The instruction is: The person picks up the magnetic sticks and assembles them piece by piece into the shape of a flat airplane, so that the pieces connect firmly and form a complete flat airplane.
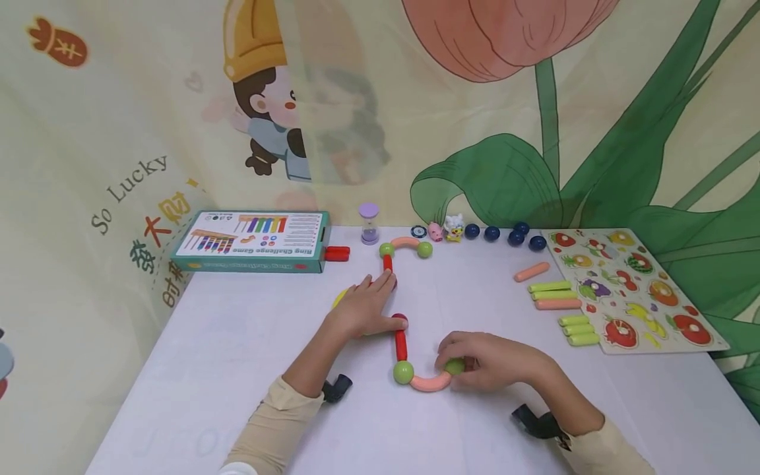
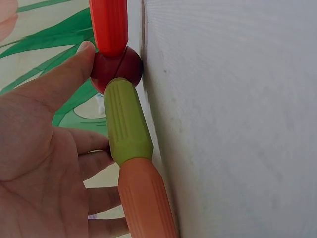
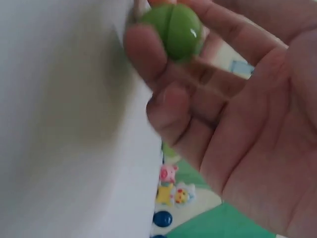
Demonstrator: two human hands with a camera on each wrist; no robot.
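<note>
My left hand (image 1: 362, 311) lies over the middle of a figure made of coloured rods and balls. Its thumb touches a dark red ball (image 2: 104, 74), and the extended fingers rest beside a green rod (image 2: 128, 121) and an orange rod (image 2: 145, 198). A red rod (image 1: 401, 346) runs from that ball to a green ball (image 1: 404, 373). From there a curved orange piece (image 1: 431, 383) leads to another green ball (image 1: 455, 367), which my right hand (image 1: 499, 359) pinches between thumb and fingers. The far end has a red rod (image 1: 388, 263) and green ball (image 1: 424, 249).
Spare green rods (image 1: 576, 328) and orange rods (image 1: 532, 271) lie right, beside a fruit puzzle board (image 1: 635, 284). Navy balls (image 1: 491, 233), small figurines (image 1: 454, 227) and an hourglass (image 1: 369, 224) line the back. A game box (image 1: 252, 241) and red rods (image 1: 337, 253) are back left.
</note>
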